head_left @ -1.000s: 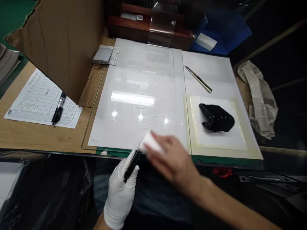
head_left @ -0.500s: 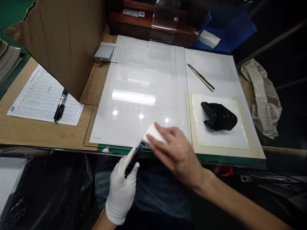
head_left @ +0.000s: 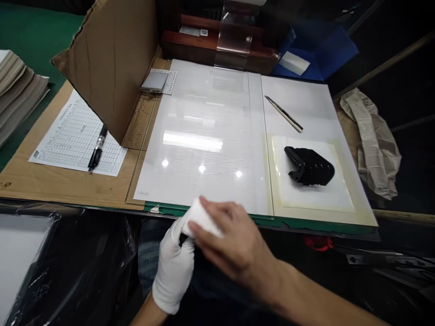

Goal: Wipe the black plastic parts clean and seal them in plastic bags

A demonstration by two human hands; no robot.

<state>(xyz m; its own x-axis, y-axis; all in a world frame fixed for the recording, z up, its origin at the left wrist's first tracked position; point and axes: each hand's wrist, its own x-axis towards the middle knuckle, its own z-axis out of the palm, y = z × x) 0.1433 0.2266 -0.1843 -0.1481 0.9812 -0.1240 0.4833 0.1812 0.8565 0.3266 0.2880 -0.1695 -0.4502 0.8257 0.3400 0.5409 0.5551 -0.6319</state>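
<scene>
A white-gloved left hand [head_left: 173, 267] closes around a slim black device [head_left: 183, 240] at the near edge of the worktop [head_left: 68, 190], just below the green edge strip [head_left: 272, 222] of a glossy white panel [head_left: 204, 172]. Only a small dark end of the device shows past the glove. The bare right hand [head_left: 234, 244], fingers curled over the top, grips a white pad [head_left: 202, 217] and holds it against the upper part of the gloved hand. The pad's long axis slants from upper left to lower right, and its left end sits directly over the device, though whether the two touch is hidden. The device's own long axis is masked by both hands and cannot be read. The left hand is the one wrapped around the device, while the right stays on the pad, just above and to the right of it. Farther up the panel, a craft knife [head_left: 283, 113] lies at a slant above a black ridged part [head_left: 309, 166] on a taped white sheet [head_left: 306, 199]. Toward the worktop's left side, a black pen [head_left: 97, 149] rests on a ruled tally sheet [head_left: 64, 140] beside a cardboard screen [head_left: 108, 68].
</scene>
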